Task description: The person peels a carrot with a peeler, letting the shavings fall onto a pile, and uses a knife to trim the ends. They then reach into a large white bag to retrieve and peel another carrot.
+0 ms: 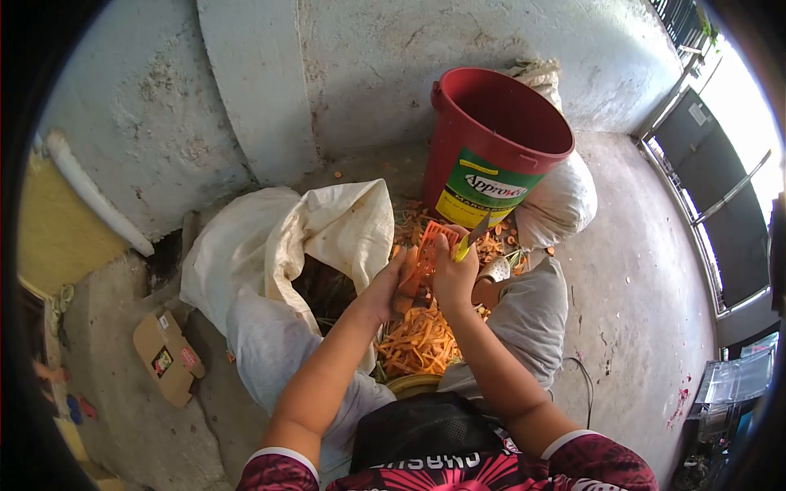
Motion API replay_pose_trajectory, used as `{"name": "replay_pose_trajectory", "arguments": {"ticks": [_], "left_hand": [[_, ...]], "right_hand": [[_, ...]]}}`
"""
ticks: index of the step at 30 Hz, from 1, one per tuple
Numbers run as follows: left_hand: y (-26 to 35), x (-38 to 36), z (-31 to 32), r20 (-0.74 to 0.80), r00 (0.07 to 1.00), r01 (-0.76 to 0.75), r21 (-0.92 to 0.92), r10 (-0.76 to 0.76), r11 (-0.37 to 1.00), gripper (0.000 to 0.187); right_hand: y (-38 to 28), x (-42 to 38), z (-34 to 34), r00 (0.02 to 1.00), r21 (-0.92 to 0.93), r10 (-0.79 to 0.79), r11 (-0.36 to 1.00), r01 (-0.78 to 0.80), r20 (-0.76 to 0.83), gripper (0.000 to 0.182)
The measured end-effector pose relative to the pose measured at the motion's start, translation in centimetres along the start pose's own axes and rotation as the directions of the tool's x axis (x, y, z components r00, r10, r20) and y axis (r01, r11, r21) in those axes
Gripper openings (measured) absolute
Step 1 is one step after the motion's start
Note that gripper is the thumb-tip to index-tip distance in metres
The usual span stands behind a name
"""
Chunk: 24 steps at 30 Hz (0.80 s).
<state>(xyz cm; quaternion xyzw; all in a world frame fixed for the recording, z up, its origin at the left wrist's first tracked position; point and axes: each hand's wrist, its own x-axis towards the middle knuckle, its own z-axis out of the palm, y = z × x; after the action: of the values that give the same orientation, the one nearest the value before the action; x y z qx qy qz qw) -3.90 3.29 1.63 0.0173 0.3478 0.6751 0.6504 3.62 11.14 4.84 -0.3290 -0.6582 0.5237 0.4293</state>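
Over a heap of orange strips (419, 337) that look like carrot, my two hands meet between my knees. My left hand (388, 285) is closed at the left side of an orange perforated plastic piece (428, 244). My right hand (455, 274) grips that piece from the right and also holds a knife (463, 247) with a yellow handle, its dark blade pointing up and away. The fingertips of my left hand are partly hidden. Beneath the strips shows the yellowish rim of a container (413, 383).
An open white sack (237, 237) stands at my left, a red bucket (499, 123) with a margarine label ahead. Behind the bucket leans a full white sack (565, 204). Orange slices and scraps (491, 245) litter the floor. A flattened cardboard box (168, 356) lies left.
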Motion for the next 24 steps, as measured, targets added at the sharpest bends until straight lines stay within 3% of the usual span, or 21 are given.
{"name": "replay_pose_trajectory", "arguments": {"ticks": [2,3,6,9,10,14,15,17,19,22,24], "left_hand": [[0.1,-0.2,-0.7,0.167,0.986,0.003,-0.055,0.006,0.998,0.045],[0.2,-0.3,-1.0,0.248,0.969,0.007,-0.081,0.013,0.997,0.045],[-0.2,0.4,-0.5,0.066,0.995,-0.071,-0.114,0.079,0.991,0.043],[-0.5,0.5,-0.5,-0.006,1.0,-0.028,-0.078,0.028,0.997,0.04],[-0.5,0.5,-0.6,0.051,0.998,-0.017,-0.054,0.02,0.998,0.039],[-1.5,2.1,-4.0,0.253,0.966,0.058,0.01,-0.059,0.998,0.04],[-1.9,2.7,-4.8,0.298,0.951,0.086,0.017,-0.087,0.996,0.04],[-1.4,-0.5,-0.9,0.146,0.981,0.104,0.165,-0.129,0.981,0.044],[-1.0,-1.7,0.8,0.085,0.99,0.088,0.258,-0.114,0.962,0.05],[-0.9,-0.4,-0.2,-0.004,0.995,0.101,0.172,-0.101,0.98,0.047],[-1.1,1.0,-1.5,0.092,0.988,0.121,0.057,-0.126,0.991,0.042]], "right_hand": [[0.6,-0.3,0.2,0.996,-0.069,-0.086,0.994,0.087,0.024,0.017],[0.3,-0.8,0.5,0.999,-0.048,-0.026,0.998,0.027,0.02,0.017],[-1.3,-1.9,0.7,0.978,-0.178,-0.201,0.962,0.206,0.047,0.016],[-0.7,-1.8,0.8,0.96,-0.312,-0.282,0.912,0.268,0.002,0.017],[-0.7,-1.7,0.8,0.948,-0.358,-0.317,0.887,0.292,-0.011,0.017],[1.3,2.3,0.0,0.956,-0.344,-0.273,0.913,0.221,-0.11,0.021],[0.8,4.1,-0.6,0.974,-0.377,-0.144,0.924,0.069,-0.173,0.023],[3.2,8.4,-2.0,0.926,-0.361,-0.18,0.931,0.052,-0.332,0.023],[2.4,9.2,-2.7,0.918,-0.35,-0.259,0.925,0.146,-0.301,0.022],[1.2,8.1,-2.7,0.924,-0.319,-0.29,0.926,0.204,-0.251,0.016],[0.5,6.2,-2.3,0.956,-0.229,-0.227,0.956,0.182,-0.185,0.015]]}}
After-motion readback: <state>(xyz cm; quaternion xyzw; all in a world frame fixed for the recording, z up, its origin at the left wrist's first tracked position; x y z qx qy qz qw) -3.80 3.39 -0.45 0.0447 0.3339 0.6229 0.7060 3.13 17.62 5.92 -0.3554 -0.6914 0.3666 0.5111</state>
